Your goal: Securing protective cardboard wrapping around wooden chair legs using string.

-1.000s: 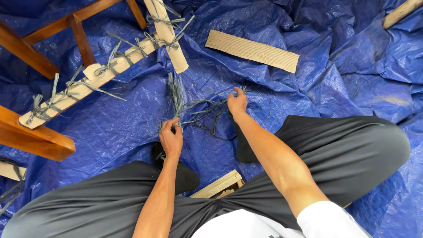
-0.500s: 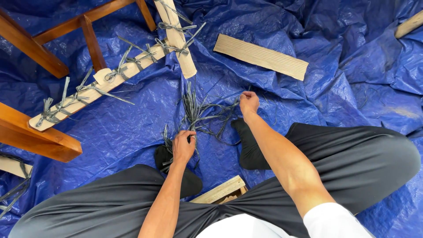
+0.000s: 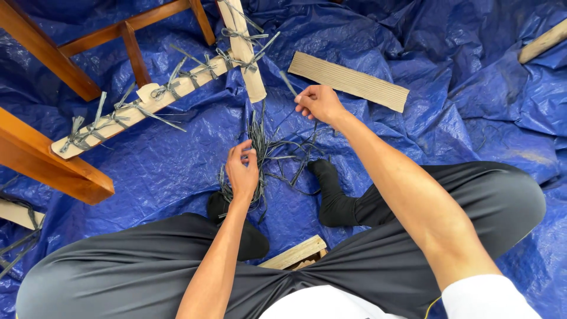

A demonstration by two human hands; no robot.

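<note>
A loose bundle of grey flat plastic strips (image 3: pixel 267 155) lay on the crumpled blue tarpaulin (image 3: pixel 460 88), between the 2 hands. It was pinched near its lower end by the left hand (image 3: pixel 243 171). 1 single grey strip (image 3: pixel 289 84) was clamped by the right hand (image 3: pixel 319 103), up and right of the bundle, its long axis slanting up-left towards the pale wrapped wooden rails (image 3: pixel 177 88).

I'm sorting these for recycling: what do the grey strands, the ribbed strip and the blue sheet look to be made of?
Grey strands: flat, thin and kinked, probably plastic or paper cord; can't tell which. The left hand pinches the bundle, the right hand lifts one strand.
Ribbed strip: tan, matte, with fine parallel ridges, likely corrugated cardboard.
Blue sheet: glossy, crinkled, woven-looking plastic tarpaulin.
</note>
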